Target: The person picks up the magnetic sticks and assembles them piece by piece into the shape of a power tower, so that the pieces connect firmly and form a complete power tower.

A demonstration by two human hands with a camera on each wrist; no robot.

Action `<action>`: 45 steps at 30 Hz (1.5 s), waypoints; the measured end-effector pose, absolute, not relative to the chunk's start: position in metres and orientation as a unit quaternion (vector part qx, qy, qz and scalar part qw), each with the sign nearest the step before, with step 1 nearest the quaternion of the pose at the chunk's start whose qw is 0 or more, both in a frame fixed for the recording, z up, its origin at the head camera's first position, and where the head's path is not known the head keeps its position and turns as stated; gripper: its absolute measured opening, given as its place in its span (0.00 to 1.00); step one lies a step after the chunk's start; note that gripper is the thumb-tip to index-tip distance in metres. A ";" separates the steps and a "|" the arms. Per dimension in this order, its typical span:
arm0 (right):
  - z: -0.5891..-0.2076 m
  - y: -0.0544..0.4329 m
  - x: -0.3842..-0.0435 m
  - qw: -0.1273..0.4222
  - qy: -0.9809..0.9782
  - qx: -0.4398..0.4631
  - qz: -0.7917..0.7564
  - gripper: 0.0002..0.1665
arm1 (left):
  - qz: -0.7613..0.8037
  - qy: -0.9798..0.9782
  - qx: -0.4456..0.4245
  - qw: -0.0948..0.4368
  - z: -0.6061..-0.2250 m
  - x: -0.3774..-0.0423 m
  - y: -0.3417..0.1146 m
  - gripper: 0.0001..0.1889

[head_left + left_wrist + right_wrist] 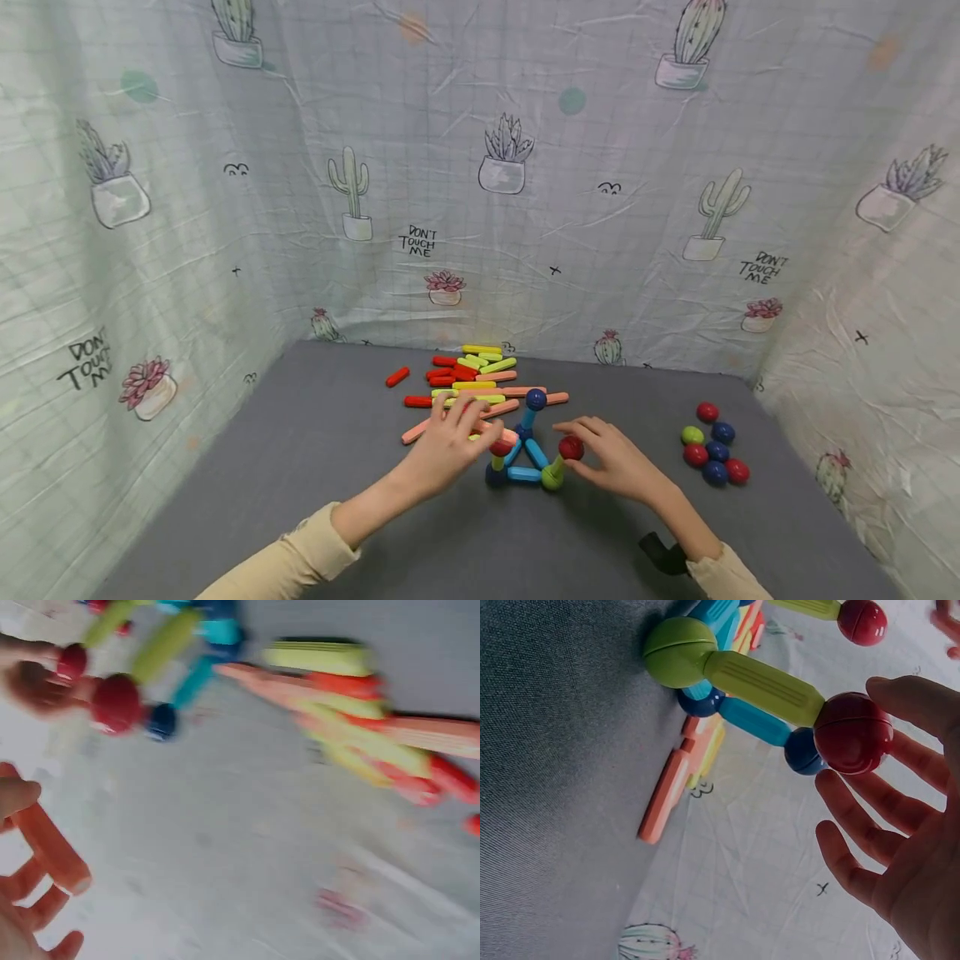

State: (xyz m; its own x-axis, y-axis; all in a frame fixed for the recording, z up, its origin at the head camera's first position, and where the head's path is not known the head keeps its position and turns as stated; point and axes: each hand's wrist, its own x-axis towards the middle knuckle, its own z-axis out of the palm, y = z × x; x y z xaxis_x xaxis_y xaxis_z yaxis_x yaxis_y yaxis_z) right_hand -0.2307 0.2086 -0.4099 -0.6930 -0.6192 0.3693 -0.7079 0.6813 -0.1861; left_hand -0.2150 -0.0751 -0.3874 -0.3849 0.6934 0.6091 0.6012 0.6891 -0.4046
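Note:
My left hand pinches a salmon-orange magnetic stick between thumb and fingers, above the left side of a magnetic ball-and-stick frame. Blue sticks form the frame's triangular base, joined by a green ball and dark blue balls. Three sticks stand up from its corners. At the back, a blue upright carries a dark blue ball; the left one, yellow-green, bears a red ball. My right hand holds the right upright's red ball with thumb and fingers, atop a yellow-green stick.
Behind the frame lies a loose pile of red, yellow and salmon sticks. Several loose balls, including a green ball, rest at the right of the grey table. A cactus-print curtain encloses the back and sides.

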 end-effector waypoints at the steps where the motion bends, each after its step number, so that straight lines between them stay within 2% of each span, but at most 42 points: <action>1: -0.410 0.209 -0.231 0.139 -0.905 0.368 0.162 0.29 | 0.075 -0.824 -0.403 0.391 -0.385 -0.213 -0.067 0.21; 9: -0.412 0.208 -0.233 0.124 -0.898 0.380 0.185 0.29 | 0.195 -0.814 -0.438 0.328 -0.403 -0.226 -0.018 0.09; 24: -0.414 0.205 -0.234 0.128 -0.892 0.386 0.197 0.20 | 0.230 -0.826 -0.435 0.274 -0.431 -0.238 0.008 0.06; 30: -0.414 0.206 -0.233 0.124 -0.894 0.382 0.200 0.20 | 0.226 -0.833 -0.418 0.284 -0.430 -0.238 0.005 0.08; 38: -0.415 0.205 -0.233 0.117 -0.892 0.382 0.211 0.20 | 0.043 -0.914 -0.323 0.243 -0.421 -0.243 -0.026 0.32; 40: -0.415 0.205 -0.233 0.118 -0.891 0.381 0.215 0.20 | 0.000 -0.924 -0.316 0.215 -0.423 -0.245 -0.032 0.32; 45: -0.414 0.205 -0.234 0.087 -0.891 0.375 0.239 0.22 | -0.084 -0.927 -0.337 0.140 -0.428 -0.250 -0.037 0.25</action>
